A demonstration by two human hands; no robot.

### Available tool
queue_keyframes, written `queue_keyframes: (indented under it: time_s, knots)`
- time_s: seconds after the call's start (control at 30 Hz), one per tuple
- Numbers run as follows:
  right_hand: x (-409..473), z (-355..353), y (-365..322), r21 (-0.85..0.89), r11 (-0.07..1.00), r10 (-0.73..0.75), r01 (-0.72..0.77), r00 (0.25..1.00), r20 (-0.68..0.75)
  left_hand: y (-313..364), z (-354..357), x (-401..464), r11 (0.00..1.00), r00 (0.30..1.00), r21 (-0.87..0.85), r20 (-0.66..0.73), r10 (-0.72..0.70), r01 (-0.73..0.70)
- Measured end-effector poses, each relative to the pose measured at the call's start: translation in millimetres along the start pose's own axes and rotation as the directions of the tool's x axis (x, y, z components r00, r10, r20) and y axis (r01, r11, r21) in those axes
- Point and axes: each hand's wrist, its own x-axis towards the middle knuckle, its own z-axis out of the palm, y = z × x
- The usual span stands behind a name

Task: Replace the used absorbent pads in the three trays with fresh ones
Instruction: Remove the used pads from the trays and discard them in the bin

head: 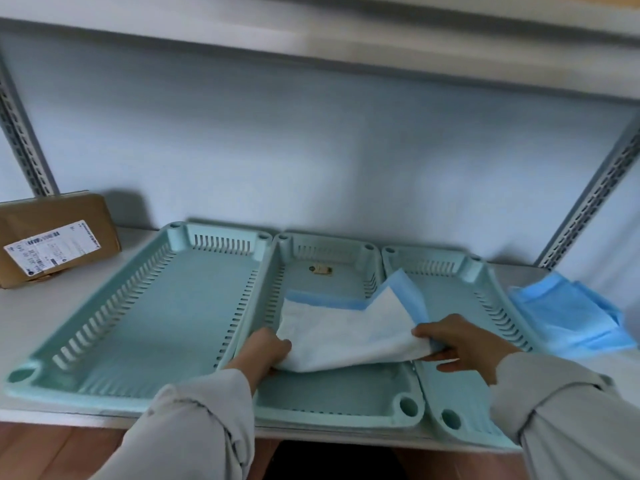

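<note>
A brown box [57, 239] with one white label sat on the shelf [31, 313], well to the left of the middle tray [346, 415] and near a slotted upright at the back.

Three pale green trays stood side by side on the shelf, rims touching, each with its long axis running from the front edge toward the back wall. The left tray [145, 306], just beside the middle one, showed a bare floor. The right tray [460, 282], on the other side, also showed a bare floor where it was visible.

The left hand [268, 351] reached over the middle tray's left wall and gripped the pad [346, 330] at its near left corner, fingers curled around the edge. The pad, white on its upper face with a blue border, hung partly lifted over the middle tray. Its far edge lay across the tray, and one blue corner pointed up and back toward the right, over the wall shared with the right tray. A small tan item [321, 269] lay on the middle tray's floor behind the pad; what it was could not be told.

The right hand [464, 344] pinched the pad's near right edge, over the rim between the middle and right trays.

Right of all three trays, a loose heap of blue pads [568, 317] lay on the shelf; their count could not be told.
</note>
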Motion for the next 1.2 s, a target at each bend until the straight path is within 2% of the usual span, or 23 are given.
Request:
queue_keyframes:
  time_s: [0.1,0.17,0.2,0.27,0.33,0.4,0.47,0.53,0.6,0.63,0.67,0.73,0.77,0.8,0.87,0.93,1.0,1.07,1.13,1.2]
  knots:
    - [0.5,1.9,-1.5,-0.106,0.994,-0.011,0.005,0.999,-0.051,-1.4,3.7,-7.9,0.916,0.988,0.385,-0.056,0.142,-0.110]
    - [-0.7,4.3,-1.1,-0.087,0.996,-0.015,0.011,0.999,-0.046,1.9,10.0,-12.6,0.834,0.952,0.504,-0.070,0.299,-0.225]
    - [-2.7,5.1,-0.7,-0.068,0.998,-0.011,0.009,0.999,-0.035,4.9,13.1,-14.2,0.785,0.921,0.542,-0.048,0.387,-0.301]
    - [-5.7,5.5,0.1,-0.042,0.999,0.004,-0.005,1.000,-0.007,8.1,19.2,-13.1,0.681,0.872,0.582,0.106,0.479,-0.445]
    - [-6.1,6.3,0.2,-0.036,0.999,0.009,-0.009,1.000,0.009,6.1,23.3,-10.1,0.642,0.878,0.599,0.300,0.374,-0.479]
    - [-5.3,8.0,-2.6,-0.058,0.998,0.015,-0.014,1.000,0.009,-0.6,24.3,-6.8,0.660,0.888,0.603,0.382,0.254,-0.448]
    - [-5.8,10.5,-8.9,-0.080,0.997,0.002,-0.002,1.000,0.006,-2.4,23.2,-7.0,0.654,0.898,0.623,0.374,0.233,-0.429]
    - [-6.9,13.0,-15.9,-0.079,0.997,-0.024,0.024,1.000,0.005,3.9,23.0,-9.7,0.603,0.900,0.669,0.314,0.301,-0.435]
    - [-7.2,18.1,-21.9,-0.082,0.995,-0.061,0.060,0.998,-0.002,13.9,27.0,-13.0,0.667,0.884,0.588,0.217,0.415,-0.458]
    - [-6.7,21.9,-24.4,-0.084,0.993,-0.079,0.079,0.997,-0.001,17.7,30.2,-14.3,0.735,0.868,0.468,0.194,0.457,-0.491]
    - [-7.7,27.0,-27.8,-0.091,0.991,-0.095,0.095,0.995,0.005,21.9,32.6,-18.6,0.801,0.855,0.302,0.223,0.468,-0.517]
    - [-9.7,38.3,-32.8,-0.072,0.991,-0.108,0.111,0.993,0.048,26.5,39.2,-34.8,0.855,0.788,0.051,0.420,0.450,-0.515]
    - [-10.8,44.6,-35.2,-0.043,0.993,-0.108,0.111,0.991,0.079,27.5,43.9,-40.6,0.862,0.751,0.041,0.512,0.416,-0.505]
    - [-13.1,50.6,-37.8,-0.024,0.993,-0.112,0.115,0.988,0.102,27.7,48.0,-42.5,0.887,0.759,0.056,0.544,0.357,-0.458]
    - [-17.7,62.2,-42.6,-0.031,0.987,-0.151,0.156,0.981,0.121,25.8,48.6,-41.3,0.903,0.778,0.038,0.524,0.346,-0.427]
    - [-21.7,74.9,-47.6,-0.067,0.972,-0.215,0.225,0.969,0.124,22.9,40.1,-32.2,0.951,0.804,-0.125,0.508,0.308,-0.284]
    - [-22.3,87.6,-50.1,-0.143,0.940,-0.297,0.310,0.949,0.104,20.8,24.7,-24.0,0.927,0.895,-0.365,0.380,0.235,-0.088]
    - [-22.7,102.9,-51.3,-0.211,0.899,-0.366,0.385,0.923,0.121,14.8,8.8,-14.6,0.829,0.953,-0.558,0.269,0.139,0.037]
    - [-26.4,122.5,-49.1,-0.215,0.874,-0.392,0.437,0.893,0.223,6.7,-3.3,-7.3,0.764,0.961,-0.633,0.267,0.065,0.125]
    - [-32.0,142.0,-44.4,-0.137,0.887,-0.360,0.442,0.845,0.395,-2.2,-5.1,2.0,0.774,0.963,-0.614,0.268,0.019,0.155]
